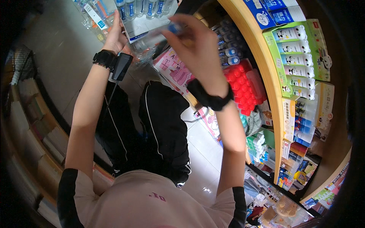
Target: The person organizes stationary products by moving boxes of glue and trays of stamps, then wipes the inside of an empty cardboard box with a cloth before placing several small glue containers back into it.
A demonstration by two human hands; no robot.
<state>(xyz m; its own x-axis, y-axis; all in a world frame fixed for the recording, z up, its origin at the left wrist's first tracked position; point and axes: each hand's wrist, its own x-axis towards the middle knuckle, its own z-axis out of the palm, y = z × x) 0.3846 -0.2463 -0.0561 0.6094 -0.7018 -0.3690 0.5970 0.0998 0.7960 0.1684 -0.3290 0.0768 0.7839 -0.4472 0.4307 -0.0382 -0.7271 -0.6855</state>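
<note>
My left hand point(115, 37) is at the near left side of a white cardboard display box point(146, 27), its thumb along the box's edge. Several clear bottles with blue labels point(139, 8), apparently liquid glue, stand in a row in that box. To the right, my right hand point(196, 45) is blurred by motion. Between its thumb and fingers is a small clear bottle with a blue cap point(174, 28), also blurred. Similar blue-capped bottles point(232, 52) lie on the shelf just beyond the right hand.
Plastic-wrapped goods point(98, 17) lie left of the box. A pink party-print package point(176, 69) is below my right hand. Red-capped items point(242, 85) fill the lower shelf. A curved wooden shelf edge point(269, 57) holds boxed glue tubes point(293, 59). Bookshelves point(40, 119) stand at left.
</note>
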